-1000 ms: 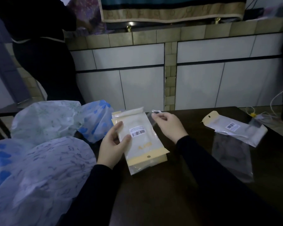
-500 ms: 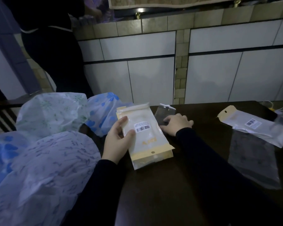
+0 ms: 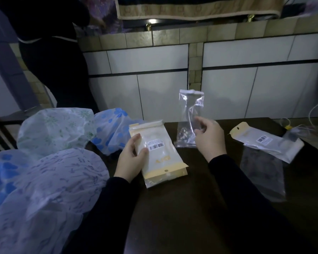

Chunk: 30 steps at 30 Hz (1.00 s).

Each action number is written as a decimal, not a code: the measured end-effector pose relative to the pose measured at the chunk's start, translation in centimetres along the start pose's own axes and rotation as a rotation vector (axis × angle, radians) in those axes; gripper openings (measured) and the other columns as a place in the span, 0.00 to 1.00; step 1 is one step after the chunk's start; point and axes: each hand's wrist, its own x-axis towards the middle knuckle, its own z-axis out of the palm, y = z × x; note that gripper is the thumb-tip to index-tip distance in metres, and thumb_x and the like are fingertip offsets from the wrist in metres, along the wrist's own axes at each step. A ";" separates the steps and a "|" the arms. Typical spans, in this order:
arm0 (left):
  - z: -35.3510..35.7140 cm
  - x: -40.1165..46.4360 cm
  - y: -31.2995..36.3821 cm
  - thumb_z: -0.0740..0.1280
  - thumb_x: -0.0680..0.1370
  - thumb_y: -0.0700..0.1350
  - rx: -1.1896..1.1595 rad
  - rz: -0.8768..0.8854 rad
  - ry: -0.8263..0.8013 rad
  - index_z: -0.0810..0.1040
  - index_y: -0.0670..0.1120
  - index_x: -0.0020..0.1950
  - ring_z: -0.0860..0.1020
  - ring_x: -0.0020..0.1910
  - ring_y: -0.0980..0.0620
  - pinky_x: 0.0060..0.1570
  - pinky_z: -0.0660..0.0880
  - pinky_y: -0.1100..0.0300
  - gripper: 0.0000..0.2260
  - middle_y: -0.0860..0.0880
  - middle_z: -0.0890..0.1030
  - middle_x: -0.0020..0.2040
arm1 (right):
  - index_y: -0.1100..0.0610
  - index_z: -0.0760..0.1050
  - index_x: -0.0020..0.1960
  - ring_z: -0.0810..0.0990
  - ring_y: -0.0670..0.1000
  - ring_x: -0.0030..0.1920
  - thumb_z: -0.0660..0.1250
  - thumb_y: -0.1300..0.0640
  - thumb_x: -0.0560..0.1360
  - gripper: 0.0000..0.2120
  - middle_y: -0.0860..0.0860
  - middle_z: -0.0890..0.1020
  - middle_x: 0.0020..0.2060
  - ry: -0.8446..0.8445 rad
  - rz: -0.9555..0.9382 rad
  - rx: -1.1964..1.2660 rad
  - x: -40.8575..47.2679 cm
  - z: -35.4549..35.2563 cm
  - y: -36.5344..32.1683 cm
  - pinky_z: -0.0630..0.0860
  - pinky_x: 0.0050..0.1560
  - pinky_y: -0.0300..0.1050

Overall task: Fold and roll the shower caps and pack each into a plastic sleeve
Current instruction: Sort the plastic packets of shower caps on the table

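Note:
My left hand (image 3: 130, 158) grips a stack of plastic sleeves (image 3: 159, 153) with yellow header strips and a barcode label, held just above the dark table (image 3: 182, 208). My right hand (image 3: 208, 138) holds a single clear plastic sleeve (image 3: 190, 114) upright, lifted above the table's far edge. Several patterned shower caps lie in a heap at the left: a lavender one (image 3: 44, 195) nearest, a green floral one (image 3: 53, 131) behind it, and a blue-flowered one (image 3: 112, 127) beside the stack.
At the right lie another yellow-topped sleeve pack (image 3: 264, 142) and a loose clear sleeve (image 3: 262, 171). White cables (image 3: 301, 125) rest at the table's far right corner. A tiled white wall (image 3: 228, 70) stands behind. A person in dark clothes (image 3: 50, 52) stands at the back left.
My right hand has pulled one clear sleeve away from the stack and raised it upright above the table. My left hand keeps hold of the stack.

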 end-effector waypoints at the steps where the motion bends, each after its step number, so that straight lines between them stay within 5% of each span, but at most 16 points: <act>1: 0.1 0.0 0.3 0.67 0.78 0.48 0.003 0.006 -0.016 0.64 0.59 0.73 0.78 0.58 0.53 0.56 0.79 0.53 0.25 0.50 0.74 0.67 | 0.51 0.72 0.67 0.75 0.43 0.53 0.63 0.67 0.77 0.22 0.47 0.74 0.60 -0.018 -0.041 0.036 -0.5 -0.5 -0.7 0.74 0.43 0.27; 4: 1.0 -0.4 1.4 0.64 0.80 0.51 -0.007 0.063 -0.064 0.62 0.61 0.73 0.74 0.64 0.54 0.63 0.74 0.51 0.23 0.52 0.70 0.71 | 0.46 0.73 0.66 0.75 0.41 0.50 0.64 0.66 0.77 0.22 0.43 0.74 0.57 -0.238 -0.009 0.030 -2.0 -1.0 -1.9 0.75 0.38 0.31; 10: 3.0 -1.7 3.0 0.66 0.75 0.62 -0.108 0.118 -0.148 0.64 0.74 0.65 0.75 0.65 0.53 0.64 0.74 0.47 0.21 0.54 0.73 0.69 | 0.49 0.74 0.66 0.75 0.48 0.60 0.66 0.64 0.76 0.21 0.48 0.76 0.63 -0.398 0.062 -0.116 -4.0 0.6 -0.6 0.74 0.63 0.46; 15: 3.7 -1.7 3.2 0.67 0.78 0.48 -0.033 0.144 -0.104 0.70 0.59 0.71 0.78 0.54 0.48 0.48 0.75 0.67 0.21 0.44 0.78 0.58 | 0.46 0.72 0.67 0.75 0.48 0.61 0.68 0.58 0.76 0.21 0.47 0.72 0.66 -0.467 0.030 -0.190 -4.1 -0.7 -0.5 0.73 0.64 0.46; 19: 4.2 -2.1 4.0 0.68 0.78 0.44 -0.057 0.147 -0.126 0.70 0.53 0.72 0.79 0.49 0.55 0.37 0.73 0.75 0.22 0.39 0.77 0.61 | 0.47 0.72 0.67 0.73 0.47 0.61 0.67 0.44 0.75 0.22 0.46 0.73 0.64 -0.281 0.020 -0.230 -4.3 -4.1 -0.2 0.73 0.60 0.45; 24: 6.1 -2.8 4.8 0.67 0.78 0.44 -0.073 0.158 -0.184 0.70 0.53 0.72 0.74 0.50 0.68 0.37 0.71 0.79 0.22 0.55 0.74 0.63 | 0.51 0.76 0.63 0.75 0.52 0.57 0.65 0.48 0.77 0.16 0.52 0.77 0.57 0.086 0.099 -0.767 -3.6 -9.3 2.5 0.76 0.58 0.50; 27: 7.1 -3.0 4.9 0.68 0.78 0.46 -0.100 0.125 -0.224 0.69 0.56 0.72 0.75 0.52 0.66 0.39 0.75 0.73 0.23 0.57 0.73 0.64 | 0.56 0.72 0.63 0.70 0.56 0.60 0.66 0.45 0.75 0.21 0.56 0.72 0.60 0.078 0.316 -0.957 -3.8 -10.5 4.2 0.72 0.61 0.55; 30: 7.6 -2.8 4.5 0.68 0.78 0.48 -0.105 0.112 -0.248 0.69 0.58 0.72 0.76 0.60 0.58 0.52 0.78 0.62 0.23 0.55 0.74 0.66 | 0.57 0.66 0.68 0.68 0.58 0.63 0.67 0.43 0.74 0.29 0.58 0.68 0.65 -0.038 0.477 -0.950 -4.0 -10.2 5.4 0.69 0.62 0.57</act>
